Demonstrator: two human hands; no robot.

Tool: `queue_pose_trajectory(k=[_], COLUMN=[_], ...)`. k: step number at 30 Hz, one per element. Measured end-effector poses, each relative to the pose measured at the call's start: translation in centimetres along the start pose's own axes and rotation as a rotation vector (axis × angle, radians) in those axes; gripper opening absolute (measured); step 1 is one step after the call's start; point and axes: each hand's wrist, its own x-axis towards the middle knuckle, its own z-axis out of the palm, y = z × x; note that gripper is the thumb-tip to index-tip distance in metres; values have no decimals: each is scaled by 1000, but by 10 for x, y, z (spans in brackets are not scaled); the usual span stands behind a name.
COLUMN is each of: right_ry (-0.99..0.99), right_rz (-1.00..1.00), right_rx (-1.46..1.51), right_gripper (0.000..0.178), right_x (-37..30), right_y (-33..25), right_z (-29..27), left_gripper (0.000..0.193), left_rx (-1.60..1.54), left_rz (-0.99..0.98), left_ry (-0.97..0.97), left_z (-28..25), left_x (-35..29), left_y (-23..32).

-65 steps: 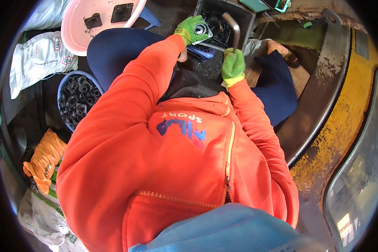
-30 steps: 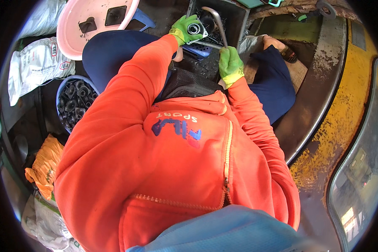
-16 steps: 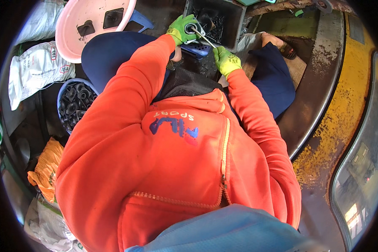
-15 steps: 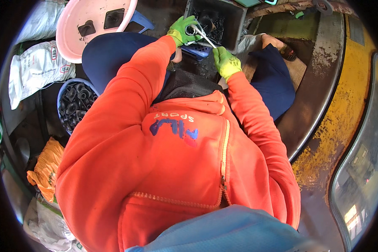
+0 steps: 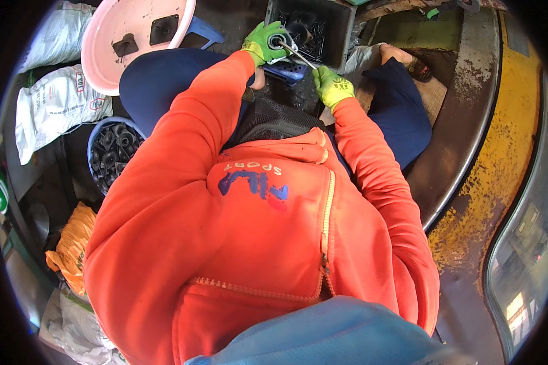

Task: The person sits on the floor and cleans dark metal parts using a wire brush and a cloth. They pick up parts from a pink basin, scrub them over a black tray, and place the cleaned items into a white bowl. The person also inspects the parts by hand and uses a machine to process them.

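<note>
My left hand point(image 5: 262, 44), in a green-yellow glove, is closed round a small round part point(image 5: 277, 42) with a pale ring and dark centre. My right hand point(image 5: 333, 89), gloved alike, grips a thin metal rod-like tool point(image 5: 300, 56). The tool slants up and left, its far tip at the ring's opening; how deep it reaches cannot be made out. Both hands are just in front of a grey bin point(image 5: 344, 36) of black parts. A blue perforated plastic piece point(image 5: 291, 73) shows below them.
At the upper left stands a pink basin point(image 5: 103, 48) with two flat black pieces. A blue basket point(image 5: 93, 173) of black rubber-like parts sits near my left leg. White sacks point(image 5: 55, 109) and an orange bag point(image 5: 73, 243) lie farther left. A yellow, worn machine edge point(image 5: 499, 164) curves along the right.
The tool's tip has shifted from lying across the ring to pointing at its centre. My right hand has moved slightly right and down; my left hand keeps its hold.
</note>
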Motion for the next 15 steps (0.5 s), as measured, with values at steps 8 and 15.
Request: queue_pose_trajectory(k=[8,15], right_ry=[-26,-34], right_rz=[53,60], right_rx=[7,156], right_gripper=[21,32], right_x=[0,-2], right_y=[2,-7], right_z=[3,7], left_gripper=[60,66], left_rx=[42,148], left_rz=[21,106], left_ry=[8,25], left_z=[-2,4], left_x=[-1,-1], left_y=[3,-6])
